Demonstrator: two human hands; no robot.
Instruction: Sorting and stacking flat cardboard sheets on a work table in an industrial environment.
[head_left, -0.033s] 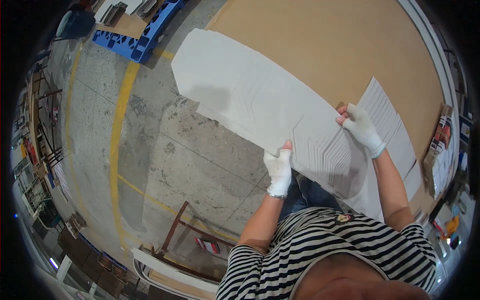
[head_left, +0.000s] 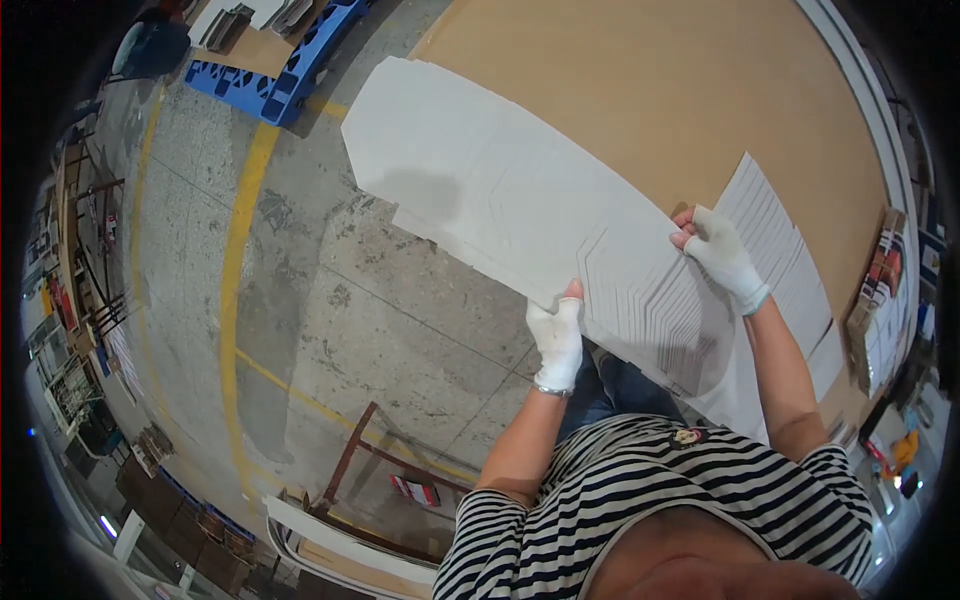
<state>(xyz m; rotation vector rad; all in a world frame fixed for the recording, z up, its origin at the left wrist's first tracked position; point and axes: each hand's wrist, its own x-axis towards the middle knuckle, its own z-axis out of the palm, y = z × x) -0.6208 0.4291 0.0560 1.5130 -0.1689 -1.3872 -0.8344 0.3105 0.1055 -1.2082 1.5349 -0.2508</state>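
Note:
A fanned stack of large white cardboard sheets (head_left: 480,160) lies across the near left side of the brown tabletop (head_left: 640,80), its left end jutting out over the floor. My left hand (head_left: 556,342), in a white fingerless glove, grips the near edge; its thumb lies on top and the other fingers are hidden underneath. At the far edge my right hand (head_left: 724,258), gloved alike, has thumb and fingertips closed on the sheets. How many layers each hand holds, I cannot tell. More white sheets (head_left: 772,235) lie staggered to the right of my right hand.
A blue plastic pallet (head_left: 285,95) bearing cardboard stands on the floor at the far left. Yellow lines (head_left: 240,220) mark the concrete floor. A reddish-brown metal frame (head_left: 350,455) is at lower left. A bundle of flat packages (head_left: 880,290) sits by the table's right edge.

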